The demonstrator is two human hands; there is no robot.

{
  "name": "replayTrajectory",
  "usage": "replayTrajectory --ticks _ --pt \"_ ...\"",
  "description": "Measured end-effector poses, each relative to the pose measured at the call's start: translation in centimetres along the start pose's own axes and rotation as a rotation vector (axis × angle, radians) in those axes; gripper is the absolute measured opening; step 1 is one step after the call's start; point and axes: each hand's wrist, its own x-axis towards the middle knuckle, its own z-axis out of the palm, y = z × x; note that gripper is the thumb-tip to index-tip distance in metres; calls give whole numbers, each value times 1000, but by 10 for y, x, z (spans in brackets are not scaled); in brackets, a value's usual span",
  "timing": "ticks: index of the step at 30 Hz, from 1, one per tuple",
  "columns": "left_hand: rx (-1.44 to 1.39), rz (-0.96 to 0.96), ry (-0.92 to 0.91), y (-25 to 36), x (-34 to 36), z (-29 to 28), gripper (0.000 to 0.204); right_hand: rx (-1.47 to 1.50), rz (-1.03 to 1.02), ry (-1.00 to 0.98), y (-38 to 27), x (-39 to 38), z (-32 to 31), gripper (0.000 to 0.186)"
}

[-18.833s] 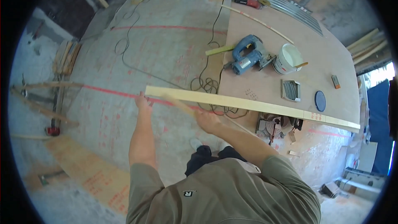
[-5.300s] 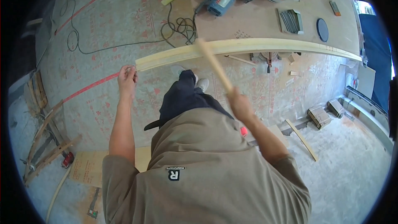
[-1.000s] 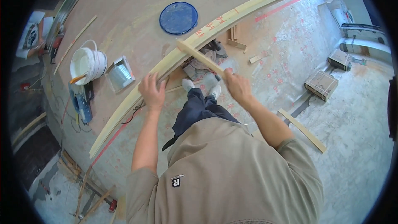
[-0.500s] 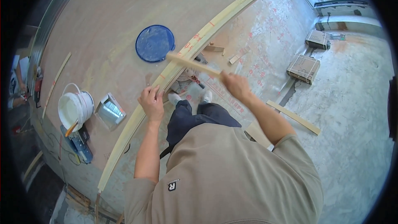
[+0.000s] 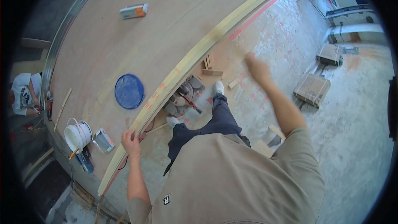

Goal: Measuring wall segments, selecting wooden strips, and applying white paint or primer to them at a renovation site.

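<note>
A head-worn fisheye looks steeply down over worktop (image 5: 89, 66) and floor (image 5: 352, 149).

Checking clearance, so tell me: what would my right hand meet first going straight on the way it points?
Your right hand would probably meet the long pale wooden strip first, though the hand's height against it is unclear.

A khaki-brown, short-sleeved T-shirt (image 5: 236, 178) with a small dark patch (image 5: 166, 200) at left is worn over dark navy trousers (image 5: 224, 117), with whitish shoes (image 5: 219, 87) below.
</note>
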Motion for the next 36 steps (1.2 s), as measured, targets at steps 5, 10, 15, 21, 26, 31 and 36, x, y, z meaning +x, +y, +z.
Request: replayTrajectory --ticks 5,10,15,21,26,31,36 --pt "458 -308 -96 67 8 4 42 -112 312 192 170 153 -126 33" --pt "335 -83 -28 180 61 74 65 23 -89 -121 67 82 -44 22" --pt "289 72 -134 291 133 163 78 27 -103 -177 87 93 -62 21" --pt "413 99 -152 308 148 204 84 33 297 53 180 170 -138 28" --pt "505 47 -118 304 143 203 80 58 -221 -334 37 68 -89 21" --pt "510 -35 -207 324 151 202 81 53 -252 -285 106 116 -77 22" --pt "587 -132 -245 335 153 204 84 50 199 110 335 291 -130 29"
